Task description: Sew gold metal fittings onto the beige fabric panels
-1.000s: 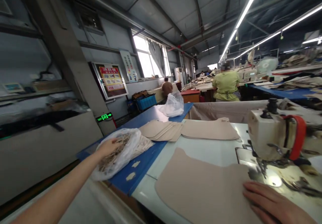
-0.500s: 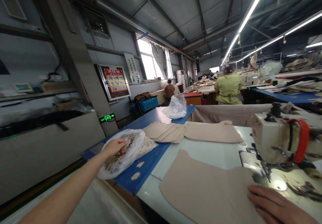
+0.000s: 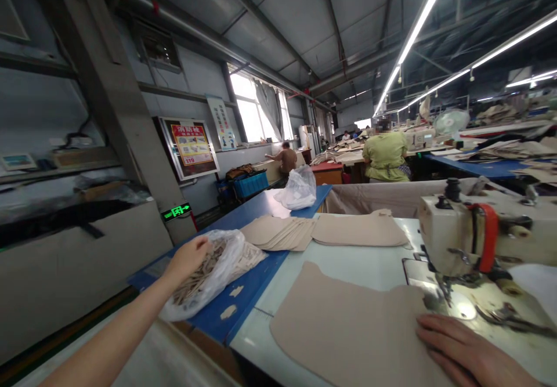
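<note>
My left hand (image 3: 188, 260) is at the upper left rim of a clear plastic bag (image 3: 230, 265) full of narrow beige strips (image 3: 202, 274). Its fingers are bent together, and whatever they may hold is hidden. Flat on a large beige cut panel (image 3: 343, 323) lies my right hand (image 3: 463, 343), fingers stretched out at the panel's right edge. That edge is close to the needle area of a sewing machine (image 3: 452, 236) with a red guard. The panel rests on the pale green tabletop (image 3: 256, 335).
Behind the panel lie a stack of beige pieces (image 3: 359, 229) and a fanned stack (image 3: 276, 231). Two small scraps (image 3: 228, 312) and another plastic bag (image 3: 300, 188) are on the blue table (image 3: 256, 282). A person in green (image 3: 385, 158) sits farther back.
My left hand has risen slightly from among the strips to the bag's rim. The view has turned a little right. My right hand stays on the panel.
</note>
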